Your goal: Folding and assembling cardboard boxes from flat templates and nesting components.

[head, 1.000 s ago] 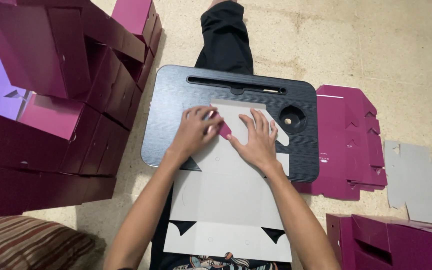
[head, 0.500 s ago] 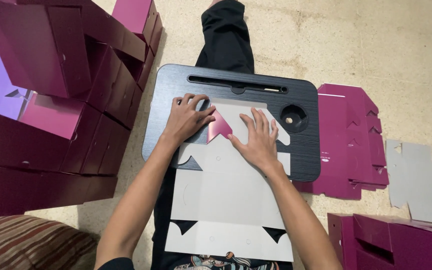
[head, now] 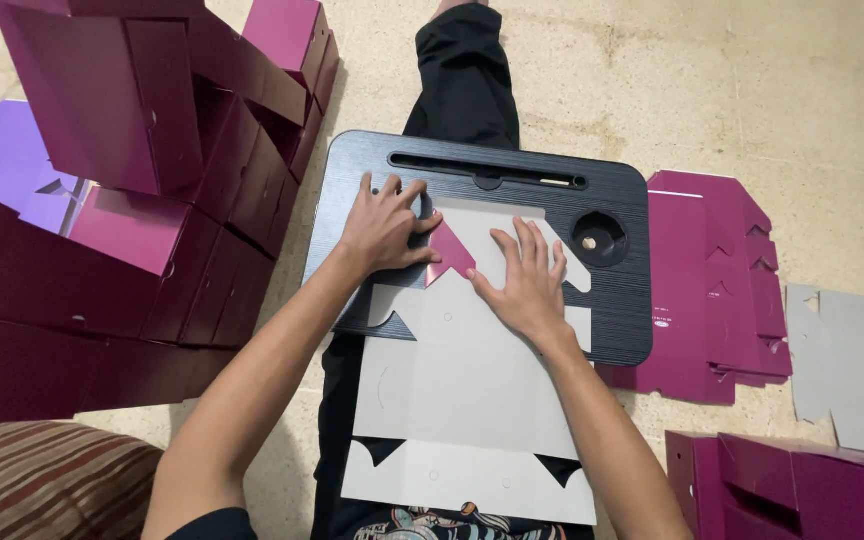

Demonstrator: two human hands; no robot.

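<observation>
While the black lap tray [head: 632, 300] lies across the person's legs, one flat box blank [head: 472, 400], grey side up, runs lengthwise from the tray's far half down toward the body, and both hands rest at its far end. The left hand [head: 384, 228], fingers spread, presses flat at the tray's upper left beside one folded-up magenta flap [head: 449, 250]. Just right of that flap, the right hand [head: 524, 282] lies spread and flat on the blank, about equally near.
</observation>
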